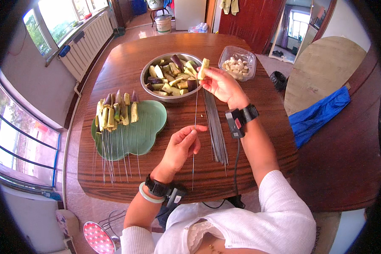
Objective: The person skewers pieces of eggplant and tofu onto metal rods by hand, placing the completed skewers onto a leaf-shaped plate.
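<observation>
My left hand point(184, 143) pinches a thin metal skewer point(196, 109), which stands nearly lengthwise before me. Up at the skewer's far tip, my right hand point(220, 83) holds an eggplant piece point(203, 68); whether the tip has gone into it I cannot tell. Just behind is a steel bowl point(143, 77) full of cut eggplant point(173, 76), some pieces with purple skin. Loaded eggplant skewers point(111, 116) lie on a green scalloped tray point(146, 127) at the left, their bare ends pointing towards me. A bundle of metal skewers point(215, 130) lies below my right hand.
A clear plastic tub point(252, 68) of pale chunks point(236, 67) stands at the table's far right. Each wrist wears a strapped device, and a cable point(237, 168) hangs from the right one. Blue cloth point(320, 111) drapes beside the wooden table point(177, 177). A patterned stool point(99, 237) stands lower left.
</observation>
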{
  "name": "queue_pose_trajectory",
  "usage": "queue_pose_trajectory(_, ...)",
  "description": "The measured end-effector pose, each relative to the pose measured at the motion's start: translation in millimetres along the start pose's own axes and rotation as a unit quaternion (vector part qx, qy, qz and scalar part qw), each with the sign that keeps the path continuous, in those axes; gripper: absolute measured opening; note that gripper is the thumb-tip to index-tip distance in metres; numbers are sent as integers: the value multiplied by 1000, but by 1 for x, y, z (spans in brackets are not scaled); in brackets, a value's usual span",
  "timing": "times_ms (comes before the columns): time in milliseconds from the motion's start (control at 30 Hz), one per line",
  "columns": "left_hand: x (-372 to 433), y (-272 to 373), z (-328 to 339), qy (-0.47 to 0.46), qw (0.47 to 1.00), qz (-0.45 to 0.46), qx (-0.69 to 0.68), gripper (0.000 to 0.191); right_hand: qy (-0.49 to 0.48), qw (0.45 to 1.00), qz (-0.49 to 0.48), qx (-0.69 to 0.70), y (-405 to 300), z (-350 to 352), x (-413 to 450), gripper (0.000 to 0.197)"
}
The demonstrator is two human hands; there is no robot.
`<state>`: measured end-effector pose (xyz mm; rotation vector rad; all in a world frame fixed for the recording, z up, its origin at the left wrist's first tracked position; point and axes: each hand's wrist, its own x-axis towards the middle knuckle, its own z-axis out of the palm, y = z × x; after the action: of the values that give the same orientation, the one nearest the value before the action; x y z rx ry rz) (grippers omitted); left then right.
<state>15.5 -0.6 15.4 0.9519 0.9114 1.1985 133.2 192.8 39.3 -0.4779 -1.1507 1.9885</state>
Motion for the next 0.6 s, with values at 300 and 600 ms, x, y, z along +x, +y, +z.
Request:
queue_pose_trajectory(300,0,-3,1,-12,1000,19,2,26,-17,999,8,38,1,0,-1,20)
queue_pose_trajectory(600,1,-3,-1,-11,1000,26,6,26,-7,998,13,59,-2,6,-5,20)
